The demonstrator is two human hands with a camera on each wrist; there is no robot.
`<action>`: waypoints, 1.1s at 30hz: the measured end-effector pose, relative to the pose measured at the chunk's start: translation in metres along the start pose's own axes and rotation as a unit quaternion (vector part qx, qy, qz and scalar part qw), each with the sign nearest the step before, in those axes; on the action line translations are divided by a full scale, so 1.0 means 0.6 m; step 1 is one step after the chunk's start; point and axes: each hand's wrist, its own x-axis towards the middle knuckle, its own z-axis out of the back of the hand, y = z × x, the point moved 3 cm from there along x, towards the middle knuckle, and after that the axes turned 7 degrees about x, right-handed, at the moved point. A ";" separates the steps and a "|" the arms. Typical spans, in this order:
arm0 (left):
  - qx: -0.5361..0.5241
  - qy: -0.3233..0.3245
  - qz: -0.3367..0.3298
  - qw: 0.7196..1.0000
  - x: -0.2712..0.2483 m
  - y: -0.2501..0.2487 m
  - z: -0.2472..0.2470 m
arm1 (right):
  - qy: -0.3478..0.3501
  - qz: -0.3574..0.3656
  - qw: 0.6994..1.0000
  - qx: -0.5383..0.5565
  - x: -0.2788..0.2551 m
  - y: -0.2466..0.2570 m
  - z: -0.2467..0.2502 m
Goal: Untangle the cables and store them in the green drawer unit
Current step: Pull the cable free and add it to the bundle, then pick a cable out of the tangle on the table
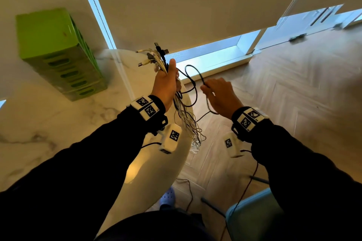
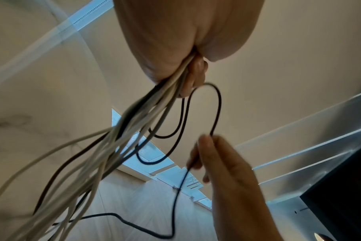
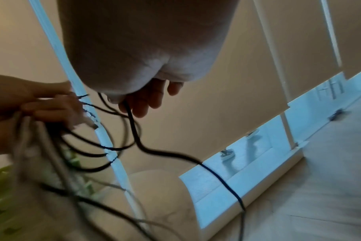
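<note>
A round marble table [image 1: 58, 123] fills the left half of the head view. At its far side, in the upper left of the frame, the green drawer unit [image 1: 56, 53] is stood upright. Its handle slots are seen running down one face; whether any drawer is open, or what is inside, cannot be told. No cable is seen in it.

At the centre of the frame, over the table's edge, a cable bundle [image 1: 184, 115] of white and black leads is gripped in the left hand [image 1: 166, 86], fingers curled round it. The plugs are fanned out above the fist, and the tails are left hanging down towards the wooden floor [image 1: 293, 84].

Just right of centre, a single black cable [image 1: 193, 76] is pinched between the thumb and fingertips of the right hand [image 1: 221, 96]. It is looped between the two hands and trails away below.

The likely step is the drawing of this black lead out of the bundle. If it is pulled hard while the loop is still wound round the others, the loop could be drawn into a tighter knot. The hanging tails could be snagged on the table edge. If the left grip is slackened, the whole bundle could be dropped.
</note>
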 end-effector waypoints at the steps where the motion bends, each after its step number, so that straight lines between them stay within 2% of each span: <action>1: -0.014 -0.004 0.008 1.000 0.002 0.001 0.007 | 0.031 -0.024 0.998 -0.039 -0.006 -0.026 -0.001; 3: -0.047 0.003 0.023 0.999 0.003 0.000 0.017 | 0.138 -0.123 0.975 -0.119 -0.027 -0.086 -0.005; 5: -0.068 0.015 0.034 0.997 0.002 0.001 0.028 | 0.242 -0.269 0.919 -0.154 -0.056 -0.127 -0.014; 6: -0.075 0.024 0.035 0.996 0.002 0.001 0.033 | 0.260 -0.308 0.903 -0.145 -0.064 -0.134 -0.019; 7: -0.082 0.034 0.036 0.995 0.002 0.001 0.035 | 0.235 -0.310 0.914 -0.118 -0.062 -0.131 -0.024; 9: -0.096 0.048 0.040 0.993 0.001 0.000 0.038 | 0.122 -0.215 0.968 -0.032 -0.041 -0.093 -0.030; 11: -0.106 0.054 0.048 0.992 -0.001 -0.002 0.041 | 0.083 -0.102 0.989 0.071 -0.017 -0.033 -0.036; 14: -0.110 0.063 0.057 0.990 -0.004 -0.007 0.042 | 0.100 -0.028 0.981 0.166 0.012 0.042 -0.053; 17: -0.108 0.061 0.062 0.990 -0.006 -0.007 0.052 | 0.017 0.009 0.974 0.228 0.036 0.080 -0.046; 19: -0.124 0.050 0.066 0.989 -0.005 -0.007 0.061 | -0.012 0.027 0.976 0.217 0.049 0.084 -0.036; 23: -0.159 0.008 0.069 0.985 0.000 -0.006 0.074 | -0.050 0.092 0.986 0.129 0.057 0.057 -0.012; 25: -0.179 -0.008 0.079 0.981 0.004 -0.005 0.080 | -0.031 0.121 0.990 0.071 0.055 0.034 -0.008; 27: -0.196 -0.018 0.080 0.977 0.008 -0.004 0.085 | 0.034 0.128 0.991 0.033 0.045 0.009 -0.011; 31: -0.181 -0.028 0.061 0.981 0.009 -0.002 0.090 | 0.164 0.108 0.980 -0.009 0.009 -0.039 -0.023; 33: -0.170 -0.019 0.057 0.984 0.005 -0.003 0.091 | 0.221 0.057 0.973 -0.028 -0.005 -0.054 -0.025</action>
